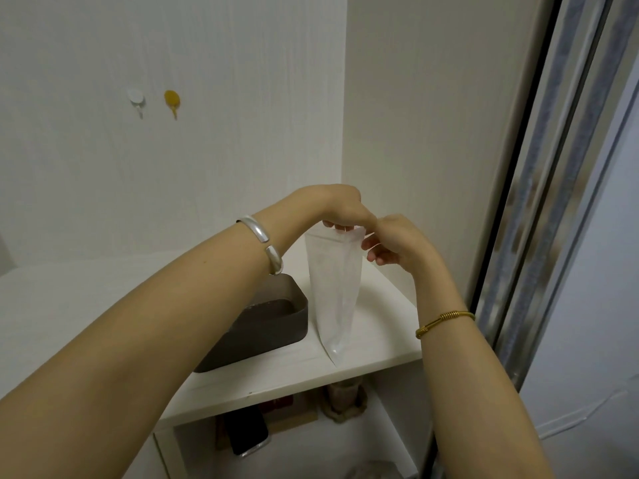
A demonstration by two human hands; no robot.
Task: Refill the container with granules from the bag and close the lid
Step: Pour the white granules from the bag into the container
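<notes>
White wall with a white hook and yellow hook, white shelf carrying an open brown container, left hand and right hand pinching the upright white bag top, no legible writing, sliding door frame at right.

A white hook and a yellow hook are stuck side by side on the pale wall. Below the white shelf top, an open compartment holds a dark phone leaning upright, a brownish flat item behind it, and a rope-wrapped object to its right. A metal-framed sliding door runs along the right side.
</notes>
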